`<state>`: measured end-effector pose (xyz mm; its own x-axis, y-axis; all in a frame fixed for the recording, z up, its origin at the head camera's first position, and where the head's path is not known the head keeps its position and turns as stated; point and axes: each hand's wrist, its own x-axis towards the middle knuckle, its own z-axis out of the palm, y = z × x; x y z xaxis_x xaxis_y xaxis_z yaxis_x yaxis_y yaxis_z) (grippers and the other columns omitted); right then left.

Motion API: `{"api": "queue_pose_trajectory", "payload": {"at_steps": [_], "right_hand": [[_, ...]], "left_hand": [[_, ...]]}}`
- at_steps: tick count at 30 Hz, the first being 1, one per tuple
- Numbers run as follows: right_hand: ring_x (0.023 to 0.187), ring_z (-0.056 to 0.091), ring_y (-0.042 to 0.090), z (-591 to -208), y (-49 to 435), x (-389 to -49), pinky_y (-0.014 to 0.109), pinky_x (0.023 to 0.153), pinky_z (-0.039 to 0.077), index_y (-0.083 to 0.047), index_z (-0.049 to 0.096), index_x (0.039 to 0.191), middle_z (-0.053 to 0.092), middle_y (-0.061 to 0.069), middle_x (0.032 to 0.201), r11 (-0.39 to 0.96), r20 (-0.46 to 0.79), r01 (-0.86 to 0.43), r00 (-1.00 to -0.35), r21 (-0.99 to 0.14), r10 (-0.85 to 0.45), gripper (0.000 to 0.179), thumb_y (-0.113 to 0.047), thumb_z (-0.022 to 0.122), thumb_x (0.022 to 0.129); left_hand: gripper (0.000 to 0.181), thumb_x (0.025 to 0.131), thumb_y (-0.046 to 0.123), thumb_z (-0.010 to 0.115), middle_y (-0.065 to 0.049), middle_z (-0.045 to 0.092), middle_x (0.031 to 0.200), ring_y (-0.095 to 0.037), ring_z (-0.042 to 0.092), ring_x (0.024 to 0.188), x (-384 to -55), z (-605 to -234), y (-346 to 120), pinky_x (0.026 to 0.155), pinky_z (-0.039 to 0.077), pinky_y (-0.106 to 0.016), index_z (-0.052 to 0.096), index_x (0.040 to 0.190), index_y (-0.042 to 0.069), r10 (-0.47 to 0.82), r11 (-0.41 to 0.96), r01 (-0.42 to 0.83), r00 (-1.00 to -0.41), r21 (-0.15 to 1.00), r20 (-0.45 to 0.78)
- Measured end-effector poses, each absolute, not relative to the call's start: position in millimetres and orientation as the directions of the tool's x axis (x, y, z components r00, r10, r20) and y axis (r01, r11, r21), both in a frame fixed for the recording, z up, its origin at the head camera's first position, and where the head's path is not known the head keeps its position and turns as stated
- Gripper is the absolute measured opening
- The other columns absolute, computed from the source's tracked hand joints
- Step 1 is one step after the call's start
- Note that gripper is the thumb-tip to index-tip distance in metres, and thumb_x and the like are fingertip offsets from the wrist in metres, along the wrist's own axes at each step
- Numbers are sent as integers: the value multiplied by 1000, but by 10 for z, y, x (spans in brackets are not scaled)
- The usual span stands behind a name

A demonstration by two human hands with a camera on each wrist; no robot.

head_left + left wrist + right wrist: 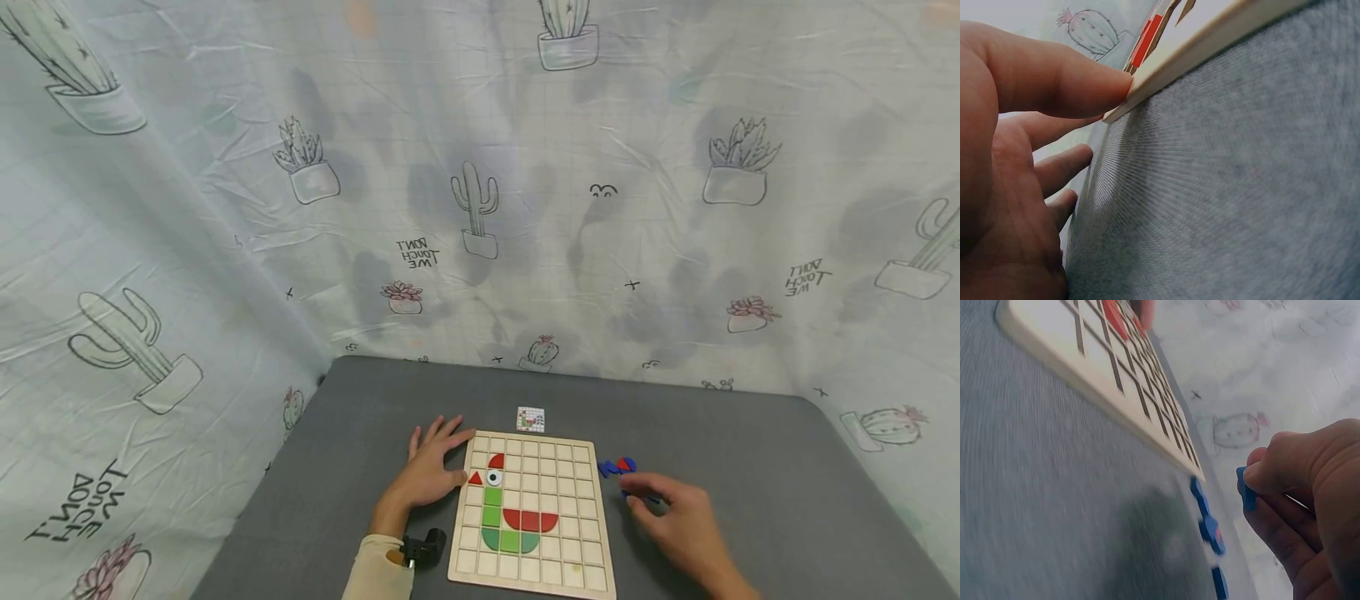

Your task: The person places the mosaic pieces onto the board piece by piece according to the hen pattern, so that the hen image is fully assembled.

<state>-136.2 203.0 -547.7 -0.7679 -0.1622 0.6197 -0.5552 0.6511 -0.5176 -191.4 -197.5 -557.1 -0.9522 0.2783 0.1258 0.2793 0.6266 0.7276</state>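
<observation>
My left hand [427, 477] lies at the left edge of a wooden grid board [531, 570]. Its fingers are spread, with the thumb tip against the rim and the index finger near the far corner. Between thumb and fingers, my right hand [1297, 487] pinches a small blue tile [1247, 489], held up off the table beside the board's right edge. On the board, tiles form a bird-like figure: a red triangle [476, 478], an eye tile [493, 477], light-green squares [492, 507], red pieces [529, 521] and darker green curved corners [491, 538].
Right of the board lie more blue pieces [608, 468], and a round blue-and-red one [626, 465] among them. A small printed picture card [531, 419] lies beyond the board's far edge. The grey table [720, 450] is backed by a patterned cloth [525, 250].
</observation>
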Motion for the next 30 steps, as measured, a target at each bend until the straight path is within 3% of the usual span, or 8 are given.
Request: {"api": "queue_pose_trajectory", "payload": {"at_steps": [12,19,30], "right_hand": [[85,77,6,-5513,1636,-1443,15,78,60,-15,85,104,83,-8,96,515,570,-623,-772,-589,-282,44,18,84,76],[91,78,6,-5574,1464,-1520,27,76,64,-12,85,106,84,-7,102,440,538,-683,-731,-583,-420,38,15,83,80],[98,78,4,-5575,1242,-1627,29,81,66,-16,85,108,84,-7,106,408,481,-721,-684,-560,-548,38,13,81,84]], "left_hand": [[70,87,3,76,-21,39,175,-50,18,168,-1914,-5564,-1970,132,-5,-73,63,155,8,272,629,270,-955,729,119],[70,87,2,76,-21,39,175,-50,18,168,-1914,-5565,-1969,132,-5,-72,63,155,9,269,625,267,-956,734,118],[70,87,3,77,-20,40,175,-49,19,168,-1927,-5591,-1975,132,-4,-73,64,155,10,266,638,268,-957,722,120]]}}
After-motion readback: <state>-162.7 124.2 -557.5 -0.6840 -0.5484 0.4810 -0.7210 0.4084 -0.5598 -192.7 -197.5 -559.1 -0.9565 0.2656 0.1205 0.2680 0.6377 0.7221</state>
